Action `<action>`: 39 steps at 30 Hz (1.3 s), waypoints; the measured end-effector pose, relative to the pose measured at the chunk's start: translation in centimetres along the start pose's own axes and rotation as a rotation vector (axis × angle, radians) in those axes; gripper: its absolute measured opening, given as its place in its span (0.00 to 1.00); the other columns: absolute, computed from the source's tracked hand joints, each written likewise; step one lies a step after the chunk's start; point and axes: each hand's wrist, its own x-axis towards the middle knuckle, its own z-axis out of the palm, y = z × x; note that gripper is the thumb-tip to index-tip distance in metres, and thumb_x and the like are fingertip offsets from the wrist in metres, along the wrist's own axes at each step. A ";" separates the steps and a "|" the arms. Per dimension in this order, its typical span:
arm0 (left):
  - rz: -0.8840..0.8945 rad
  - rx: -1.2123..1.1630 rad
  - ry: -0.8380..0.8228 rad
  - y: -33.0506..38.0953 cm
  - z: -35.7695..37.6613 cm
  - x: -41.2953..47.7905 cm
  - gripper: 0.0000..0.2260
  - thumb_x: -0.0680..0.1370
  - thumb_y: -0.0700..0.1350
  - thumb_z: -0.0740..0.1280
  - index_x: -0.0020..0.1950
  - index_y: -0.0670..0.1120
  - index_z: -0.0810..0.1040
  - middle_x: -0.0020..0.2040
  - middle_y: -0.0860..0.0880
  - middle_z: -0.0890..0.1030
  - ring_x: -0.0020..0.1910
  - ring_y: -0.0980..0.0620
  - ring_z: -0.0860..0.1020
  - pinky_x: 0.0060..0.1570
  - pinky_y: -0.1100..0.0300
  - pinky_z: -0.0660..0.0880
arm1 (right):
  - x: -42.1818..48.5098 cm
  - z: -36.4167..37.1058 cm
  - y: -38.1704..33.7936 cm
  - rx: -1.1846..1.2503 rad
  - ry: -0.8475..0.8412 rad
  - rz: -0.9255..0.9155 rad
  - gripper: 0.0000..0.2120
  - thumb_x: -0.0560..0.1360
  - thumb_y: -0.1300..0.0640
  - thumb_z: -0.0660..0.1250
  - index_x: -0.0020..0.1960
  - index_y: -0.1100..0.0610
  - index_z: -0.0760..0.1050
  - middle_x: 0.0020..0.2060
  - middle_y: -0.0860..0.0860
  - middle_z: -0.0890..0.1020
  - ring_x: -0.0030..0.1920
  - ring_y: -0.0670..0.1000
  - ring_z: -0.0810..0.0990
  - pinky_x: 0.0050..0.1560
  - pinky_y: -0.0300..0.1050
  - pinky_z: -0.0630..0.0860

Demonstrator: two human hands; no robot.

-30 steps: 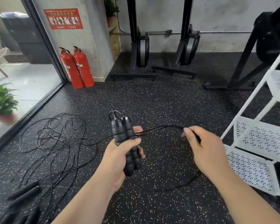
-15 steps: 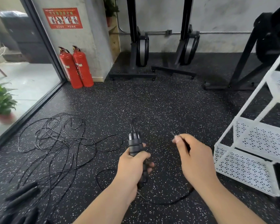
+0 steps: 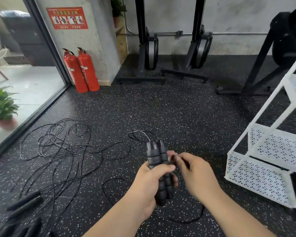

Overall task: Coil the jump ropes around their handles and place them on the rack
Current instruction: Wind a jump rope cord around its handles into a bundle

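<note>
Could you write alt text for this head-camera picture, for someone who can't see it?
A person's left hand grips two black jump-rope handles together, while the right hand pinches the thin cord beside them. More jump ropes lie tangled on the speckled floor at left; a white rack stands at right.

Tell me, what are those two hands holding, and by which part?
The left hand grips two black jump-rope handles together, around their lower halves. The right hand pinches that rope's thin cord beside the handles.
</note>
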 end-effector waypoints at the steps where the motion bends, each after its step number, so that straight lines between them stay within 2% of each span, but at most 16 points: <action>1: 0.003 -0.009 -0.016 0.0 -0.1 0.0 0.16 0.77 0.34 0.73 0.64 0.45 0.86 0.49 0.39 0.84 0.38 0.44 0.79 0.47 0.48 0.79 | -0.1 0.1 0.0 -0.003 -0.020 0.004 0.11 0.86 0.47 0.63 0.46 0.42 0.80 0.37 0.33 0.83 0.40 0.37 0.81 0.36 0.32 0.72; 3: -0.013 0.003 -0.041 0.1 -0.1 0.0 0.18 0.73 0.39 0.74 0.62 0.47 0.87 0.47 0.39 0.83 0.38 0.45 0.80 0.48 0.48 0.79 | -0.4 0.2 -0.2 -0.009 -0.057 -0.001 0.11 0.86 0.47 0.63 0.47 0.40 0.80 0.35 0.31 0.82 0.40 0.36 0.81 0.37 0.32 0.72; 6: -0.039 0.029 -0.011 -0.2 -0.2 0.0 0.17 0.72 0.39 0.75 0.61 0.47 0.87 0.45 0.40 0.83 0.39 0.46 0.80 0.46 0.49 0.81 | -0.6 0.3 -0.5 -0.005 -0.130 -0.025 0.09 0.86 0.47 0.63 0.51 0.38 0.81 0.35 0.36 0.84 0.39 0.38 0.82 0.37 0.33 0.73; 9: -0.017 -0.020 0.027 0.4 -0.4 0.3 0.14 0.79 0.33 0.71 0.63 0.43 0.86 0.56 0.39 0.87 0.39 0.47 0.80 0.46 0.48 0.80 | -0.3 0.1 -0.4 -0.013 -0.150 -0.065 0.09 0.85 0.47 0.64 0.49 0.42 0.80 0.34 0.42 0.84 0.36 0.41 0.80 0.37 0.36 0.73; 12: 0.070 -0.101 0.102 2.3 -1.1 0.9 0.15 0.80 0.31 0.69 0.64 0.42 0.84 0.63 0.40 0.86 0.39 0.48 0.80 0.48 0.47 0.79 | 0.1 -1.0 -0.3 -0.006 -0.175 -0.072 0.13 0.85 0.44 0.64 0.47 0.46 0.81 0.29 0.42 0.80 0.27 0.44 0.72 0.30 0.40 0.67; 16: 0.218 -0.252 0.231 5.1 -3.1 1.4 0.15 0.79 0.32 0.68 0.65 0.43 0.84 0.61 0.47 0.87 0.42 0.49 0.80 0.50 0.47 0.79 | 0.8 -3.4 -0.1 0.005 -0.162 -0.063 0.13 0.84 0.39 0.63 0.47 0.42 0.82 0.25 0.39 0.77 0.23 0.43 0.67 0.27 0.37 0.65; 20: 0.305 -0.278 0.265 6.1 -3.6 1.0 0.15 0.80 0.32 0.67 0.53 0.48 0.90 0.52 0.45 0.87 0.40 0.49 0.80 0.50 0.47 0.79 | 1.2 -5.2 0.0 0.002 -0.042 -0.090 0.13 0.84 0.40 0.63 0.46 0.40 0.82 0.26 0.40 0.77 0.24 0.43 0.68 0.29 0.39 0.66; 21: 0.299 -0.266 0.252 5.9 -3.6 0.9 0.15 0.80 0.32 0.67 0.54 0.49 0.90 0.52 0.45 0.86 0.40 0.49 0.80 0.50 0.47 0.79 | 1.2 -5.3 -0.2 -0.010 0.010 -0.097 0.13 0.84 0.39 0.62 0.46 0.40 0.82 0.27 0.40 0.78 0.25 0.43 0.70 0.29 0.38 0.65; 23: 0.230 -0.247 0.200 5.4 -3.3 0.8 0.16 0.80 0.32 0.68 0.63 0.47 0.87 0.58 0.44 0.86 0.42 0.47 0.80 0.49 0.47 0.81 | 1.0 -5.4 -0.5 -0.023 0.113 -0.088 0.13 0.84 0.39 0.61 0.47 0.40 0.81 0.30 0.38 0.79 0.29 0.42 0.75 0.31 0.39 0.64; 26: 0.074 -0.110 0.068 4.0 -2.5 0.4 0.21 0.80 0.34 0.69 0.71 0.48 0.81 0.66 0.45 0.85 0.43 0.47 0.81 0.50 0.47 0.81 | 0.7 -4.7 -1.0 -0.029 0.147 -0.081 0.12 0.84 0.40 0.61 0.48 0.40 0.81 0.33 0.35 0.81 0.34 0.40 0.78 0.32 0.35 0.64; 29: -0.006 0.045 -0.107 1.7 -0.9 -0.3 0.22 0.77 0.37 0.74 0.71 0.49 0.81 0.62 0.44 0.86 0.42 0.45 0.80 0.51 0.46 0.81 | 0.0 -2.8 -0.9 -0.057 0.046 -0.121 0.09 0.84 0.45 0.66 0.49 0.42 0.83 0.35 0.38 0.83 0.37 0.40 0.81 0.38 0.37 0.75; 30: -0.022 0.073 -0.141 0.9 -0.4 -0.5 0.23 0.75 0.38 0.75 0.70 0.49 0.83 0.58 0.42 0.86 0.42 0.44 0.80 0.50 0.47 0.80 | -0.3 -2.2 -0.8 -0.094 -0.014 -0.117 0.08 0.84 0.48 0.67 0.49 0.44 0.84 0.36 0.40 0.84 0.37 0.41 0.81 0.41 0.42 0.78; 31: -0.036 0.088 -0.143 0.2 0.0 -0.6 0.24 0.73 0.39 0.75 0.69 0.50 0.84 0.53 0.41 0.84 0.41 0.44 0.80 0.49 0.48 0.80 | -0.5 -1.7 -0.7 -0.136 -0.073 -0.097 0.07 0.83 0.51 0.67 0.49 0.46 0.83 0.36 0.43 0.84 0.37 0.43 0.82 0.42 0.48 0.80; 33: -0.059 0.089 -0.096 -0.6 0.3 -0.4 0.23 0.72 0.40 0.76 0.67 0.49 0.85 0.48 0.40 0.82 0.40 0.45 0.80 0.46 0.49 0.80 | -0.5 -1.3 -0.5 -0.180 -0.140 -0.051 0.08 0.81 0.53 0.64 0.50 0.47 0.82 0.33 0.46 0.84 0.36 0.46 0.83 0.42 0.51 0.81; 37: -0.088 0.050 -0.034 -0.7 0.3 0.1 0.19 0.74 0.37 0.76 0.65 0.47 0.85 0.49 0.40 0.83 0.40 0.45 0.81 0.43 0.51 0.81 | -0.3 -1.3 0.0 -0.168 -0.143 -0.079 0.08 0.84 0.48 0.64 0.56 0.43 0.83 0.39 0.46 0.86 0.40 0.46 0.84 0.43 0.47 0.80; 39: -0.061 0.035 -0.030 -0.2 0.3 0.3 0.16 0.79 0.34 0.72 0.66 0.45 0.85 0.51 0.39 0.84 0.40 0.46 0.80 0.44 0.51 0.81 | 0.0 -1.5 0.4 -0.166 -0.164 -0.092 0.09 0.85 0.47 0.65 0.49 0.45 0.82 0.36 0.46 0.84 0.36 0.44 0.82 0.37 0.40 0.76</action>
